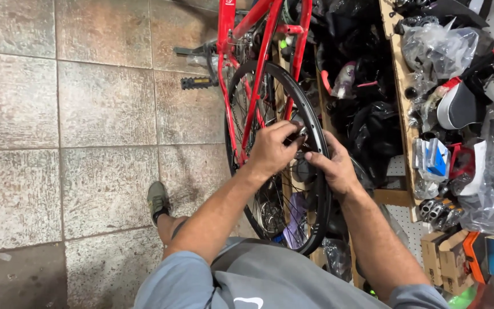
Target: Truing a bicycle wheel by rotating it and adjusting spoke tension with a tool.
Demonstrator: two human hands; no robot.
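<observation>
A red bicycle frame point(258, 51) stands upright on the tiled floor with its black rear wheel point(315, 120) toward me. My left hand point(271, 150) reaches over the wheel, fingers curled around something small and metallic near the hub and spokes. My right hand point(333, 166) grips the black rim beside it, thumb pointing toward the left hand. What the fingers pinch is too small to identify. Both forearms come up from the bottom of the view.
A wooden shelf point(398, 97) on the right holds plastic bags, black parts, a white saddle point(455, 106) and cardboard boxes point(444, 254). A black pedal point(196, 83) sticks out left of the frame. My shoe point(157, 200) rests on the stone tiles point(58, 143).
</observation>
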